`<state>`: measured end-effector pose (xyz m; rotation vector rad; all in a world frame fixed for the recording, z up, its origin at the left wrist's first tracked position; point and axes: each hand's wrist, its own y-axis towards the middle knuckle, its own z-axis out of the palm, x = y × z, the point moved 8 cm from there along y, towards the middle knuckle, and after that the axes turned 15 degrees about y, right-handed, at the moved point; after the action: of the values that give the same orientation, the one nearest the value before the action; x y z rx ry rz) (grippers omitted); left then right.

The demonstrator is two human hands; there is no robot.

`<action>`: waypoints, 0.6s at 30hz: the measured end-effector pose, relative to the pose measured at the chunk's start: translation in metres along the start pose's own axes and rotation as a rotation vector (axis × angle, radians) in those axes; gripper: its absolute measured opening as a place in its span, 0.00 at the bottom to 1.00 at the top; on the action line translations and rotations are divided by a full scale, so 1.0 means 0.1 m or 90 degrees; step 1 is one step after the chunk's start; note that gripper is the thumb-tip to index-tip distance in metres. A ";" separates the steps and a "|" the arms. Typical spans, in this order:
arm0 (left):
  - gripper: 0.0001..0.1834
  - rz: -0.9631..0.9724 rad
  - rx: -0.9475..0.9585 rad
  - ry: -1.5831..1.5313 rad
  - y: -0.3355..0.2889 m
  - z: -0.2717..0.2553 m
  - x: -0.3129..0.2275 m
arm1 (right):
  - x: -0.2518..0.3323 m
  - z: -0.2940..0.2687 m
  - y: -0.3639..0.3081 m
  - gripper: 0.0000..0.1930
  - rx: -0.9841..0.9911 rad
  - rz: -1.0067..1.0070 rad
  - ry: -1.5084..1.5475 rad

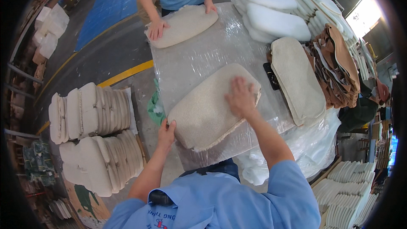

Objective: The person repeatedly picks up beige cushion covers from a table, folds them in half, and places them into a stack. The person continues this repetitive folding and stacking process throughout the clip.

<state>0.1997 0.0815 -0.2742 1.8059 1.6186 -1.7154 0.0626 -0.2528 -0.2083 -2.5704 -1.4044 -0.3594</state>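
Note:
A beige fabric cushion (207,106) with rough, frayed edges lies aslant on the plastic-covered table (203,65) in front of me. At its near left corner my left hand (166,133) pinches the edge, thumb uppermost. My right hand (241,96) rests flat on the cushion's right part, fingers spread and slightly blurred. Across the table a co-worker in a blue shirt has both hands on a second beige cushion (182,26). To the right lies a stack of flat beige fabric covers (296,78), with a small black object (271,76) beside it.
White foam pads (277,21) and a heap of brown fabric (335,65) occupy the table's far right. Stacked beige cushions (95,133) stand low at my left. Clear plastic sheeting (292,152) hangs off the near right edge; a green bag (156,107) is at the left edge.

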 end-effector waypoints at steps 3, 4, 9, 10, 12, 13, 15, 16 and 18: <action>0.32 0.027 -0.003 -0.026 -0.05 -0.04 -0.01 | 0.23 0.15 -0.02 0.42 0.021 0.044 -0.025; 0.31 0.049 -0.005 -0.041 -0.03 -0.07 -0.03 | 0.49 0.29 -0.03 0.41 0.060 0.042 -0.049; 0.35 0.051 -0.005 -0.065 0.09 -0.10 0.18 | 1.98 0.76 -0.67 0.41 0.185 -0.278 0.131; 0.36 0.055 -0.013 -0.048 0.13 -0.14 0.21 | 2.13 0.78 -0.85 0.41 0.175 -0.333 0.140; 0.36 0.049 -0.029 0.002 0.18 -0.18 0.28 | 2.08 0.79 -0.93 0.41 0.160 -0.366 0.152; 0.36 0.045 -0.041 0.029 0.21 -0.20 0.29 | 1.91 0.78 -0.86 0.41 0.157 -0.350 0.161; 0.36 -0.004 -0.016 0.040 0.18 -0.17 0.28 | 1.35 0.67 -0.66 0.40 0.129 -0.251 0.140; 0.36 -0.024 -0.019 0.053 0.14 -0.19 0.24 | 0.95 0.50 -0.49 0.39 0.100 -0.178 0.107; 0.36 -0.043 -0.013 0.092 0.08 -0.10 0.08 | 0.11 0.22 -0.33 0.38 -0.009 -0.043 0.031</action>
<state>0.2101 0.0900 -0.2812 1.9259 1.7657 -1.6224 0.0434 -0.2204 -0.2245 -2.5127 -1.4787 -0.4407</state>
